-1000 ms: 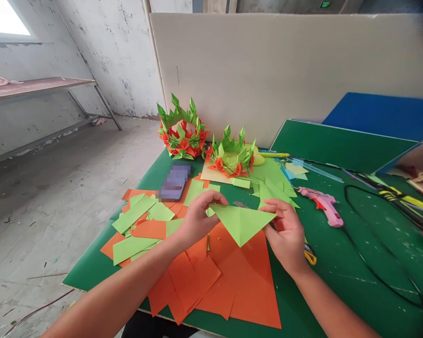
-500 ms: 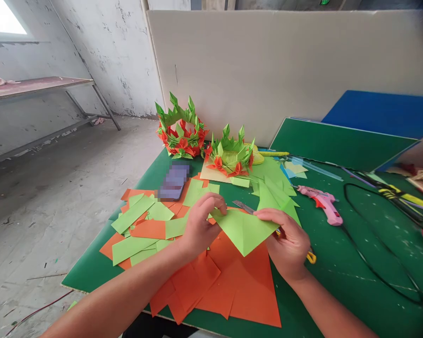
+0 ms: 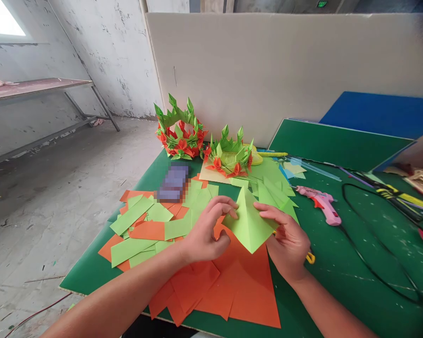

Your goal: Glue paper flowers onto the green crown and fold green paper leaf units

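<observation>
A green sheet of paper (image 3: 252, 227), creased down its middle and with a raised point at the top, is held up above the orange sheets (image 3: 246, 291). My right hand (image 3: 289, 244) pinches its right side, fingers in front and the thumb mostly hidden. On the left side, the fingers of my left hand (image 3: 213, 230) bend over the paper, while the thumb sits lower, near the left corner. Part of a yellow-handled tool (image 3: 310, 257) shows beyond my right hand; the rest is hidden behind paper and hand.
Two green-and-orange folded paper crowns (image 3: 181, 134) stand at the back of the green table (image 3: 341, 277). Loose green strips (image 3: 132, 213) and a blurred phone (image 3: 172, 183) lie left. A pink glue gun (image 3: 320, 204) with a black cable (image 3: 370, 263) lies right.
The green paper's top has risen into a point; before, its upper edge was low and stretched between both hands. My left thumb has come away from the fingertips. A silver blade behind it is now covered.
</observation>
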Demonstrator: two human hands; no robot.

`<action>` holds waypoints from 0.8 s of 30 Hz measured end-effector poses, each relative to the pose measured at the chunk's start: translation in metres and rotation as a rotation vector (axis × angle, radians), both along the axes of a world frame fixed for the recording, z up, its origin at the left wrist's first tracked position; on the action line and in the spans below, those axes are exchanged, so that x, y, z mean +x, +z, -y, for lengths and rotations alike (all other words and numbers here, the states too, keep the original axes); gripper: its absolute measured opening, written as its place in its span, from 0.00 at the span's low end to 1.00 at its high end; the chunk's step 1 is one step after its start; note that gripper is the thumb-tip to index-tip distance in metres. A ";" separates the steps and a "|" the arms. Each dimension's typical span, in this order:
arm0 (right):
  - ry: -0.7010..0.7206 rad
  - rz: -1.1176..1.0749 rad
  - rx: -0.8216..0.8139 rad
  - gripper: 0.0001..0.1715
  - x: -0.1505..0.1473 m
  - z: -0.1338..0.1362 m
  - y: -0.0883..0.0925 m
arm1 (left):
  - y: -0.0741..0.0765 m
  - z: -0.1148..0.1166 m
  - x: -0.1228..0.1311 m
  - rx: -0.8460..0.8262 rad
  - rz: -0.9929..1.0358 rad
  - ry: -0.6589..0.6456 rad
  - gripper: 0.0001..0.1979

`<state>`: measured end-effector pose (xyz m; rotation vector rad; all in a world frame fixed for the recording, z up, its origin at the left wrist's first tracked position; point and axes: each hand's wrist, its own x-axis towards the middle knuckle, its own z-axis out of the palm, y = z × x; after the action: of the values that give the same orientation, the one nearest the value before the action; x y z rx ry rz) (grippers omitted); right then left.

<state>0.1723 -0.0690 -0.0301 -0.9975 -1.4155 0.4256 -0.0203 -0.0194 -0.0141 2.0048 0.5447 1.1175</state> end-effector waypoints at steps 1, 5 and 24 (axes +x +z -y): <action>0.018 -0.014 -0.009 0.13 0.000 0.000 0.000 | 0.001 0.000 -0.001 -0.037 0.019 -0.013 0.20; 0.093 -0.041 -0.056 0.13 0.003 0.001 0.002 | 0.002 -0.003 0.000 -0.169 0.143 0.009 0.08; 0.122 -0.145 -0.222 0.13 -0.005 -0.004 0.002 | -0.002 -0.008 0.004 0.022 0.112 0.229 0.03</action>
<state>0.1670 -0.0646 -0.0277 -1.0381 -1.3215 0.7434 -0.0160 -0.0117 -0.0159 1.9198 0.7194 1.3702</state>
